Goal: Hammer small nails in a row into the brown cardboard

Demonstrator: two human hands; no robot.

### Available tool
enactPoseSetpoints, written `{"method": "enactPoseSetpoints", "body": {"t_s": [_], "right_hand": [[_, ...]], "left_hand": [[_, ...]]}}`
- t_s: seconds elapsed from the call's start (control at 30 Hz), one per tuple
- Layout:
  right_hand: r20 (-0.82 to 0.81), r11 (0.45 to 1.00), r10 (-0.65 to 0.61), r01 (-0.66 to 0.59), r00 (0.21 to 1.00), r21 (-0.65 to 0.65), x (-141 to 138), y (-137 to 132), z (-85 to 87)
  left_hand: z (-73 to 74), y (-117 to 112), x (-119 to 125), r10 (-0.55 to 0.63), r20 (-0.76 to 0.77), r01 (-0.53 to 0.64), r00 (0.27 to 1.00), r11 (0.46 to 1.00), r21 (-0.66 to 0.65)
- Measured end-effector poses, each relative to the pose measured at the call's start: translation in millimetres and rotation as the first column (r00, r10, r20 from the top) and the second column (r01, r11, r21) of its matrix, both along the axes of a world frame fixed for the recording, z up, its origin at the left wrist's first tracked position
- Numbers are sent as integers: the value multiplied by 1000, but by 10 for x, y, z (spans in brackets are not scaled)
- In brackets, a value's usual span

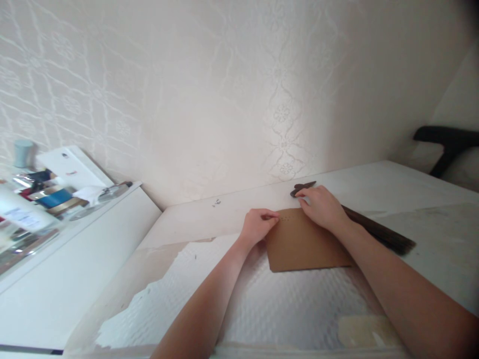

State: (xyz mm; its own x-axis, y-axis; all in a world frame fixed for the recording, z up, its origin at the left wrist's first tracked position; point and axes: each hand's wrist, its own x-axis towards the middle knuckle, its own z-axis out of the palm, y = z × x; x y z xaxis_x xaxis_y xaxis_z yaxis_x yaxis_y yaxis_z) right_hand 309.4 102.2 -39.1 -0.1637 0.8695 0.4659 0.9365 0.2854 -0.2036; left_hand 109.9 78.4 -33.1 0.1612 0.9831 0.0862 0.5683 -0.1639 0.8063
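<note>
A brown cardboard sheet (305, 244) lies in front of me, with a row of small marks or holes close to its far left edge. My left hand (259, 224) is closed at the far left corner of the sheet, thumb and index finger pinched there beside the marks. Over the sheet's far right corner is my right hand (324, 207), its fingers curled together; what they hold, if anything, is too small to make out. Just beyond those fingertips lies a small dark tool (302, 188), its kind unclear. A bundle of dark brown strips (381, 230) lies right of my right wrist.
Several tiny dark bits (216, 202) lie by the wall. The white tabletop (374, 187) has a worn, textured patch (149, 304). At left, a white cabinet (75, 279) carries a white box (77, 167), a tape roll (60, 198) and other clutter. A black armrest (445, 137) stands far right.
</note>
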Motion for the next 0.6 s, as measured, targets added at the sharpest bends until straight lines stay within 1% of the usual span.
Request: {"method": "enactPoseSetpoints", "body": {"t_s": [0.07, 0.13, 0.17, 0.23, 0.3, 0.37, 0.47, 0.6], "right_hand": [[-1, 1000, -1, 1, 1000, 3, 2, -10, 11], [-1, 999, -34, 34, 999, 13, 8, -31, 26], [-2, 997, -72, 72, 997, 19, 15, -45, 32], [-1, 982, -187, 187, 982, 27, 35, -74, 38], [12, 950, -312, 312, 950, 10, 64, -98, 30], [42, 920, -390, 391, 920, -30, 94, -107, 5], [84, 912, -399, 405, 913, -70, 136, -91, -54], [88, 924, -373, 379, 923, -55, 172, -60, -99]], "left_hand": [[-17, 12, -6, -6, -2, 6, 1000, 1000, -2], [-31, 23, -11, -10, 1, 10, 1000, 1000, -3], [-36, 27, -12, -11, 2, 11, 1000, 1000, -5], [-37, 30, -13, -13, 3, 13, 1000, 1000, -8], [-29, 28, -12, -13, 4, 13, 1000, 1000, -11], [-16, 24, -10, -9, 4, 9, 1000, 1000, -15], [-2, 22, -8, -2, 10, 2, 1000, 1000, -24], [-18, 46, -17, 4, 16, -3, 1000, 999, -52]]}}
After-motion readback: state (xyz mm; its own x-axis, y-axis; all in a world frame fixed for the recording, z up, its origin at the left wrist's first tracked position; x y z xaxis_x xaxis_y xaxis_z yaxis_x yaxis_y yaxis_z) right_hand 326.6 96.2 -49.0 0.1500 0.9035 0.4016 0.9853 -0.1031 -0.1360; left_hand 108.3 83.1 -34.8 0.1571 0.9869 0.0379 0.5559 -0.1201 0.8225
